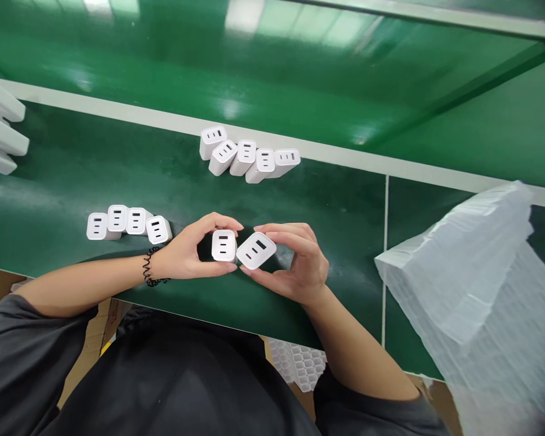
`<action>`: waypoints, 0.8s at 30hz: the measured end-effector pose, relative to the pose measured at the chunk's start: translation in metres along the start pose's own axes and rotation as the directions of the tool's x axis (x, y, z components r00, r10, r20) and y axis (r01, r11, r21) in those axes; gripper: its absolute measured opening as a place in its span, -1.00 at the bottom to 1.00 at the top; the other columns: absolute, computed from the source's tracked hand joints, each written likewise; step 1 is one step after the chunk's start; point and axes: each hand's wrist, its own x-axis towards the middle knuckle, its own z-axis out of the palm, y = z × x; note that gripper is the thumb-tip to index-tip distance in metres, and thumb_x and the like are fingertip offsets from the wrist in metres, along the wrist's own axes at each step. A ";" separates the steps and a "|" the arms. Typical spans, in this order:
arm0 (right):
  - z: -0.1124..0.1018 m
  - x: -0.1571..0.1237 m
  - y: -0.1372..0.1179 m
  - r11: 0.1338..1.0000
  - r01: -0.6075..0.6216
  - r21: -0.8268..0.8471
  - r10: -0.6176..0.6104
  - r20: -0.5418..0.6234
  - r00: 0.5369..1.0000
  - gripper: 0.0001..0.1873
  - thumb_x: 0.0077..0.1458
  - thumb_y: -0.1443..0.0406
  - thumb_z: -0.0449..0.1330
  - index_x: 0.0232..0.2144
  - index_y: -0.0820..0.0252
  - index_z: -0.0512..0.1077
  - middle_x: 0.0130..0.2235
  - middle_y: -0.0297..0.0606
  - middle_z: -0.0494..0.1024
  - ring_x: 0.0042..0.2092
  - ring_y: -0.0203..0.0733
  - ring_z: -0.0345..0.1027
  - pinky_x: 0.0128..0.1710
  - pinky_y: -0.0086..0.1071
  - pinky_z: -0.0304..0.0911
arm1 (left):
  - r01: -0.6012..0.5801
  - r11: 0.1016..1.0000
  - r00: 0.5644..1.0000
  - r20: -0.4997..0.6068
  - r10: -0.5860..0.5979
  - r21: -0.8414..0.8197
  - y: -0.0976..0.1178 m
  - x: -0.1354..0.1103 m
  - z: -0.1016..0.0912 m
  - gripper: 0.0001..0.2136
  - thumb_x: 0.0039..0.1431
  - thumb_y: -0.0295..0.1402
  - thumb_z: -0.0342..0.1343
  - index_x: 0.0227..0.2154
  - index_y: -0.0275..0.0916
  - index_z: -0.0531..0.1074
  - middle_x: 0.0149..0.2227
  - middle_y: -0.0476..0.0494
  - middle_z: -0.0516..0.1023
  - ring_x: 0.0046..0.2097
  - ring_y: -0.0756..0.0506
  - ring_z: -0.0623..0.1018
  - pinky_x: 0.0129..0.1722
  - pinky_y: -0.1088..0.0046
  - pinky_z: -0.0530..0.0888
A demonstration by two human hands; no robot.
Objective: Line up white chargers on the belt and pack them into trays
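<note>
Two white USB chargers stand side by side at the middle of the green table, ports facing up. My left hand (200,248) curls its thumb and fingers around the left USB charger (224,246). Around the right USB charger (256,251), which is tilted, my right hand (295,260) has its thumb below and fingers above. The two chargers touch or nearly touch. Each shows one larger slot and two small ones. Just left of my left wrist, a row of several more chargers (136,221) stands on the table.
Several white chargers (246,157) cluster at the table's back edge, with others (2,136) at far left. Translucent packing sheets (463,284) drape over the right side. A green panel (254,72) rises behind. Below the front edge lie a honeycomb-patterned plastic tray (304,363) and cardboard (97,339).
</note>
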 end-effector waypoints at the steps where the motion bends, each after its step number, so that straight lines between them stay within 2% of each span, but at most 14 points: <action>1: 0.000 0.000 0.000 1.000 -0.002 0.005 0.002 0.007 1.000 -0.33 0.02 0.22 0.41 0.11 -0.02 0.22 -0.13 -0.22 0.60 -0.23 -0.04 0.53 -0.30 -0.13 0.41 | -0.010 0.997 1.000 -0.013 0.011 0.074 0.001 0.001 0.000 -0.57 0.07 -0.29 0.32 0.00 -0.16 0.36 -0.06 -0.17 0.49 -0.06 -0.13 0.51 -0.03 0.29 0.48; 5: 0.002 0.000 0.003 0.999 -0.046 0.015 0.044 0.084 0.995 -0.29 0.06 0.32 0.36 0.20 0.01 0.18 -0.06 -0.15 0.59 -0.14 -0.01 0.50 -0.23 -0.11 0.45 | -0.049 0.944 0.999 0.020 0.045 0.327 0.000 0.002 -0.001 -0.66 0.12 -0.33 0.26 -0.06 -0.18 0.36 -0.08 -0.18 0.52 -0.03 -0.17 0.50 0.03 0.20 0.45; 8: 0.003 -0.002 0.006 0.994 -0.104 0.021 0.100 0.145 0.984 -0.28 0.09 0.33 0.33 0.23 0.00 0.16 -0.02 -0.14 0.57 -0.11 -0.02 0.51 -0.18 -0.12 0.47 | -0.077 0.914 0.997 0.030 0.070 0.397 -0.007 -0.001 0.001 -0.57 0.17 -0.30 0.21 0.08 -0.18 0.27 0.01 -0.24 0.50 0.00 -0.20 0.51 0.03 0.17 0.47; 11: 0.005 -0.004 0.009 0.991 -0.134 0.011 0.130 0.178 0.975 -0.31 0.11 0.33 0.31 0.24 0.02 0.18 -0.01 -0.15 0.57 -0.11 -0.03 0.52 -0.15 -0.17 0.47 | -0.152 0.872 0.985 0.000 0.172 0.466 -0.008 -0.004 0.004 -0.42 0.22 -0.31 0.15 0.25 -0.17 0.08 0.15 -0.33 0.40 0.14 -0.24 0.45 0.13 0.10 0.44; 13: 0.007 -0.005 0.011 0.990 -0.141 0.005 0.137 0.205 0.969 -0.35 0.13 0.31 0.30 0.23 0.02 0.20 -0.01 -0.16 0.57 -0.10 -0.03 0.53 -0.14 -0.18 0.48 | -0.233 0.812 0.966 0.032 0.256 0.535 0.000 -0.005 0.004 -0.38 0.25 -0.32 0.11 0.30 -0.17 -0.01 0.22 -0.36 0.32 0.25 -0.26 0.35 0.20 0.07 0.38; 15: 0.008 -0.005 0.012 0.990 -0.141 0.003 0.136 0.247 0.960 -0.38 0.15 0.28 0.27 0.23 0.03 0.20 0.01 -0.15 0.57 -0.08 0.00 0.54 -0.12 -0.16 0.47 | -0.290 0.721 0.953 0.117 0.281 0.630 0.017 -0.007 -0.001 -0.43 0.28 -0.34 0.06 0.30 -0.17 0.02 0.25 -0.35 0.27 0.29 -0.26 0.30 0.26 0.07 0.32; 17: 0.010 -0.004 0.012 0.991 -0.136 -0.004 0.131 0.290 0.948 -0.38 0.17 0.25 0.26 0.24 0.04 0.19 0.03 -0.13 0.56 -0.05 0.03 0.53 -0.09 -0.13 0.45 | -0.280 0.614 0.959 0.196 0.203 0.738 0.038 -0.010 -0.015 -0.49 0.30 -0.37 0.05 0.27 -0.17 0.10 0.29 -0.32 0.24 0.31 -0.27 0.27 0.30 0.06 0.25; 19: 0.011 -0.004 0.011 0.991 -0.136 -0.011 0.132 0.319 0.938 -0.38 0.18 0.25 0.26 0.24 0.05 0.18 0.03 -0.11 0.56 -0.04 0.03 0.51 -0.08 -0.11 0.43 | -0.196 0.525 0.978 0.202 0.046 0.828 0.058 -0.016 -0.038 -0.45 0.25 -0.31 0.16 0.25 -0.19 0.15 0.30 -0.31 0.23 0.35 -0.34 0.20 0.34 0.00 0.14; 21: 0.012 -0.004 0.011 0.990 -0.143 -0.014 0.139 0.331 0.933 -0.39 0.19 0.25 0.26 0.23 0.04 0.19 0.02 -0.12 0.57 -0.06 0.02 0.51 -0.09 -0.11 0.42 | -0.076 0.478 0.981 0.152 -0.121 0.875 0.071 -0.023 -0.066 -0.36 0.14 -0.20 0.28 0.24 -0.21 0.20 0.24 -0.30 0.31 0.38 -0.42 0.11 0.37 -0.11 0.00; 24: 0.012 -0.004 0.011 0.989 -0.149 -0.009 0.143 0.336 0.931 -0.41 0.19 0.25 0.26 0.23 0.04 0.19 0.00 -0.14 0.58 -0.08 0.00 0.50 -0.11 -0.12 0.41 | 0.014 0.466 0.953 0.129 -0.274 0.885 0.076 -0.033 -0.100 -0.36 0.08 -0.06 0.29 0.17 -0.20 0.29 0.14 -0.23 0.41 0.38 -0.44 0.07 0.37 -0.16 -0.14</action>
